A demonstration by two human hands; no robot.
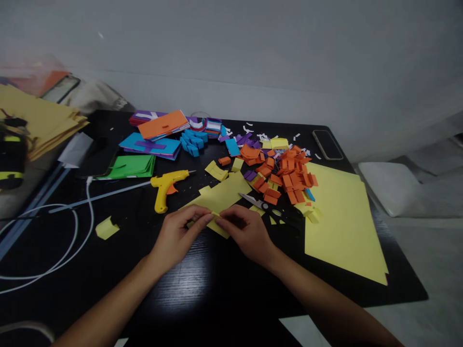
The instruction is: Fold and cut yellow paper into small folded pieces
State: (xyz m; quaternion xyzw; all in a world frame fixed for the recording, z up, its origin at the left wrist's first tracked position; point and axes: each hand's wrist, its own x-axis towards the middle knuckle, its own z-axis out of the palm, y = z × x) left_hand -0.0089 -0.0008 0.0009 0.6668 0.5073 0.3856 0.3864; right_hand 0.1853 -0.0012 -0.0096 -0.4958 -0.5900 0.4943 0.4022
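My left hand (pixel 185 230) and my right hand (pixel 249 232) meet over the front middle of the table. Thumbs and fingers of both are pinched on a small yellow paper piece (pixel 216 213) between them. Just behind and beneath lies a larger yellow paper strip (pixel 231 192). Black-handled scissors (pixel 265 206) rest right of it, blades pointing left, partly hidden by yellow scraps. A yellow glue gun (pixel 165 189) with an orange trigger lies left of my hands, a glue stick (pixel 104 195) reaching out from its back.
Folded orange paper pieces (pixel 294 173) are heaped at right centre, near large yellow sheets (pixel 342 221). A phone (pixel 327 144) lies at the back right. Stacked coloured paper (pixel 164 125) and green paper (pixel 132 166) sit back left. A white cable (pixel 90 212) loops at left.
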